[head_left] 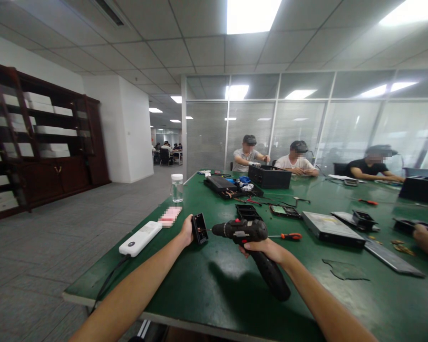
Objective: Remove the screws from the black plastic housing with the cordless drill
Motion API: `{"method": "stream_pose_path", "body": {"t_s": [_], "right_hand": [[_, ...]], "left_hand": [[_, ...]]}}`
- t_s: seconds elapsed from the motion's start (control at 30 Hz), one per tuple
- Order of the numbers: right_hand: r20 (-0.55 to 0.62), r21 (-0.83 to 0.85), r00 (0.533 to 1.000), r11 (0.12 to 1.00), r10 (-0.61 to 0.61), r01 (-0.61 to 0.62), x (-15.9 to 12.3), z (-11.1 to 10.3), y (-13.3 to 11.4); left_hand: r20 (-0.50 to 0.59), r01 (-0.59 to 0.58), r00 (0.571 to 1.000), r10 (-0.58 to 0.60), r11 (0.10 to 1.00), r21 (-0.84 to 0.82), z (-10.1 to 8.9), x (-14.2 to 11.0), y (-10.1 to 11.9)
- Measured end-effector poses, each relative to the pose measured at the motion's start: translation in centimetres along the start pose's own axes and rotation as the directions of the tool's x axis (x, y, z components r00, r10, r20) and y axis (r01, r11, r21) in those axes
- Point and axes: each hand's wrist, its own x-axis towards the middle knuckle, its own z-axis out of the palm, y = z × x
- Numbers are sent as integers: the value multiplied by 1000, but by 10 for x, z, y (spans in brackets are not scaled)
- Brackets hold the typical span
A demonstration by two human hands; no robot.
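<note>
My left hand grips a small black open box-like housing by its left side, tilted so its inside faces right. Small copper-coloured parts show inside it. My right hand is wrapped round the handle of a black cordless drill, held level above the table. The drill points left, and its thin bit reaches to the opening of the housing; whether the tip sits on a screw is too small to tell. Behind the drill lies another black compartmented housing. A screwdriver with an orange and black handle lies right of the drill.
On the green table are a white power bank with a cable, a clear jar, a silver disc drive, a glass shard and a black case. Another person's hand is at right; several people sit across.
</note>
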Motion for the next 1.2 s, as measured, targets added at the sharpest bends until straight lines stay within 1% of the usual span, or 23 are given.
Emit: {"method": "stream_pose_path", "body": {"t_s": [0.5,0.63,0.77,0.93,1.13,1.2], "right_hand": [[6,-29,1000,1000,9,-8,0,-1,0],[9,-36,1000,999,-5,5,0,0,-2],[14,-47,1000,999,-25,25,-1,1,-3],[14,-49,1000,999,-10,11,-1,1,-3],[10,-28,1000,1000,-14,14,0,1,-3],[10,-20,1000,1000,-12,12,0,1,-4]], "left_hand": [[2,0,1000,0,1000,12,-1,2,0],[5,10,1000,-10,1000,3,-1,2,0],[-2,6,1000,-6,1000,-6,-1,1,0],[-26,17,1000,-18,1000,-25,0,-1,1],[9,-2,1000,2,1000,-1,0,0,0],[4,-1,1000,1,1000,-5,-1,1,0]]}}
